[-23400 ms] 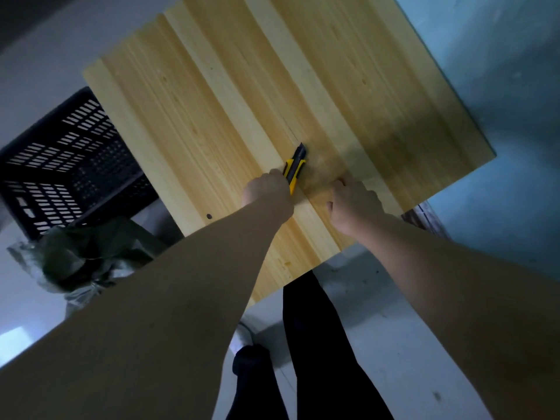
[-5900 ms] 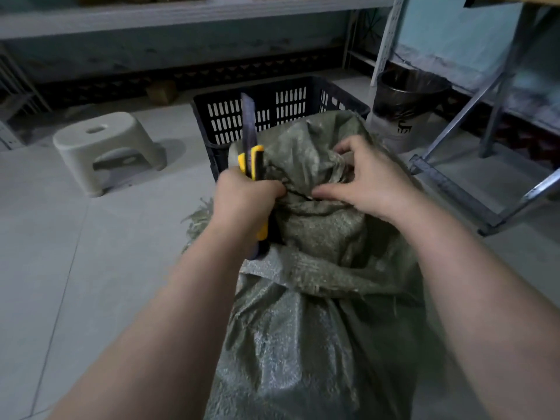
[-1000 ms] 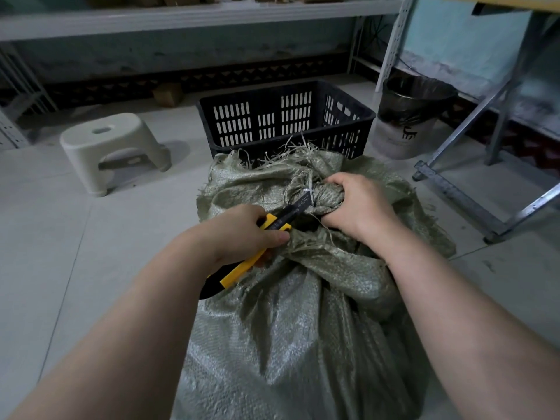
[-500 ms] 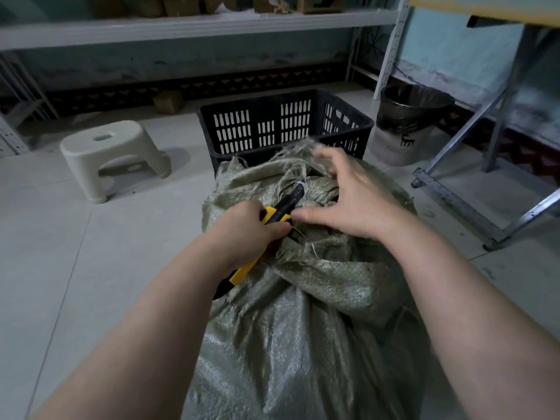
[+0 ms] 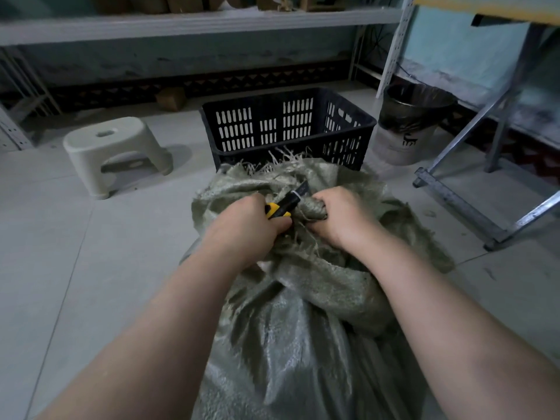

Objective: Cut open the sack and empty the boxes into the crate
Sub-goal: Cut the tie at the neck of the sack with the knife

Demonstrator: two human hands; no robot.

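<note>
A grey-green woven sack (image 5: 306, 344) stands on the floor in front of me, its bunched neck near the top with frayed threads sticking up. My left hand (image 5: 242, 228) is closed around a yellow and black utility knife (image 5: 285, 204), whose blade points up and right into the bunched neck. My right hand (image 5: 342, 219) grips that twisted neck just right of the blade. A black slotted plastic crate (image 5: 288, 128) sits directly behind the sack, with nothing visible inside it. The boxes are hidden inside the sack.
A white plastic stool (image 5: 115, 150) stands at the left. A lined metal bucket (image 5: 409, 128) is right of the crate. Metal table legs (image 5: 472, 189) cross the floor at the right. Shelving (image 5: 188, 22) runs along the back wall.
My right hand went from spread fingers over the sack top to a closed grip on the neck. The knife in my left hand shifted up and right against the bunched fabric.
</note>
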